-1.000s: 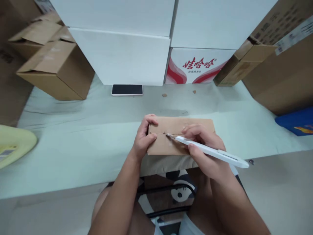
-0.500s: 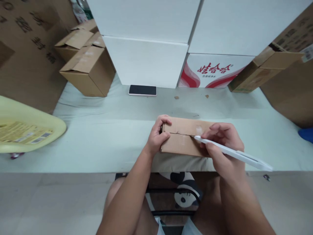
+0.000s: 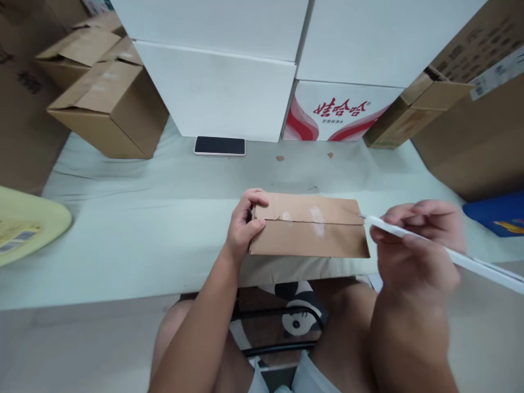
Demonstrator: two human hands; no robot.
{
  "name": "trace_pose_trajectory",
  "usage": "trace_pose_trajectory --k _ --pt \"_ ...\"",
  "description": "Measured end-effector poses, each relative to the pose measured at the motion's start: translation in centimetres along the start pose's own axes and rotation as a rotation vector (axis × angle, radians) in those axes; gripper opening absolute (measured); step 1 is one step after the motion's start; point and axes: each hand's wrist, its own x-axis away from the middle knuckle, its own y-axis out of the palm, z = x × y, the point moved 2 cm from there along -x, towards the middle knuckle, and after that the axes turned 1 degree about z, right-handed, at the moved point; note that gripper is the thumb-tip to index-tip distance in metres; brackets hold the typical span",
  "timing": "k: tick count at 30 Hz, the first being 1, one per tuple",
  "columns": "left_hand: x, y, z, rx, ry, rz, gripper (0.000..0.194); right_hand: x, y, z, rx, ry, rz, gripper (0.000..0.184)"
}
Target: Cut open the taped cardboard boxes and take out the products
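Note:
A small brown cardboard box point(image 3: 307, 239) lies lengthwise near the front edge of the cloth-covered surface. A seam runs along its top between two flaps, with whitish tape marks across it. My left hand point(image 3: 245, 221) grips the box's left end, thumb on top and fingers over the far side. In my right hand point(image 3: 421, 245) is a slim white utility knife point(image 3: 462, 259), held like a pen. Its tip is at the right end of the seam; whether it touches the cardboard I cannot tell. The hand itself is clear of the box and slightly blurred.
Behind stand stacked white cartons point(image 3: 216, 87) and a dark-screened phone point(image 3: 220, 146). Brown boxes point(image 3: 110, 109) are at the left, an opened carton point(image 3: 405, 117) at the right. A yellow jug point(image 3: 33, 226) lies left; a blue packet point(image 3: 495, 213) lies right. Cardboard scraps point(image 3: 280, 158) dot the cloth.
My right hand has moved the knife rightward along the seam, from the box's middle to its right end. My left hand keeps its hold. The view has shifted right.

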Motion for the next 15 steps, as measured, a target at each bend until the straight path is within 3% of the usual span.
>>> trace_pose_trajectory --k 4,6,8,10,11,12,15 --pt "1.0 -0.1 0.8 -0.009 -0.052 0.002 0.031 0.1 0.1 1.1 -0.045 0.047 -0.041 0.017" --pt "1.3 -0.3 1.1 0.032 -0.087 0.015 0.032 -0.3 -0.6 1.6 -0.055 -0.028 0.098 0.016" --pt "1.5 -0.4 1.3 0.08 -0.117 0.021 0.034 -1.0 -2.2 2.3 0.018 -0.134 0.352 0.017" --pt "1.3 -0.5 1.3 0.102 -0.136 0.025 0.035 -1.5 -4.2 3.7 0.247 -0.169 0.541 0.017" --pt "1.2 -0.6 1.2 0.1 -0.143 0.032 0.035 -1.7 -5.1 4.7 0.4 -0.151 0.56 0.016" --pt "1.1 -0.6 1.1 0.091 -0.149 0.043 0.034 -1.9 -6.0 5.8 0.545 -0.117 0.525 0.016" --pt "0.6 -0.8 0.8 0.024 -0.144 0.102 0.031 -2.0 -8.0 9.6 0.797 0.018 0.262 0.024"
